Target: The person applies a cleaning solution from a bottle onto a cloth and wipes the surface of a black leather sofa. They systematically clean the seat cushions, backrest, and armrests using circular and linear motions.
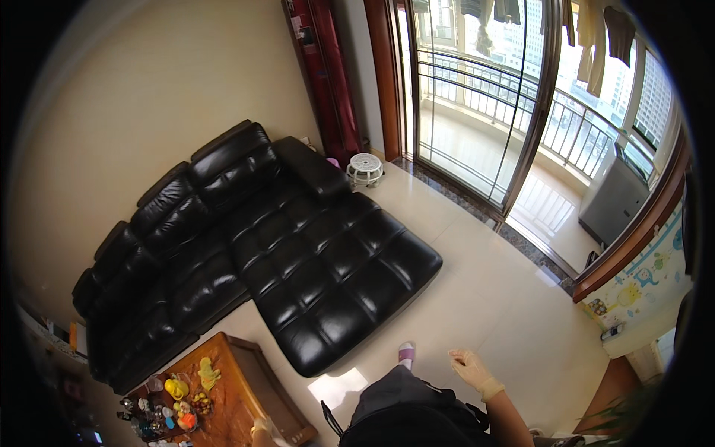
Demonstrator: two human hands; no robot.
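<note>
Now my gloved right hand (471, 370) hangs open and empty above the pale tile floor (477, 298), fingers loosely spread. My left hand (262, 428) sits at the edge of the wooden coffee table (238, 387); I cannot tell its grip. Small colourful packets and jars (175, 406) crowd the table's far end. Open floor runs between the black leather sofa (298, 253) and the glass balcony door (477, 97).

black leather sofa (253, 246), tiled floor (477, 298), balcony doors (477, 97)

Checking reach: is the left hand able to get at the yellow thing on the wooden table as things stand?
Probably yes: the left hand is at the wooden table edge, with bare tabletop between it and the yellow thing.
</note>
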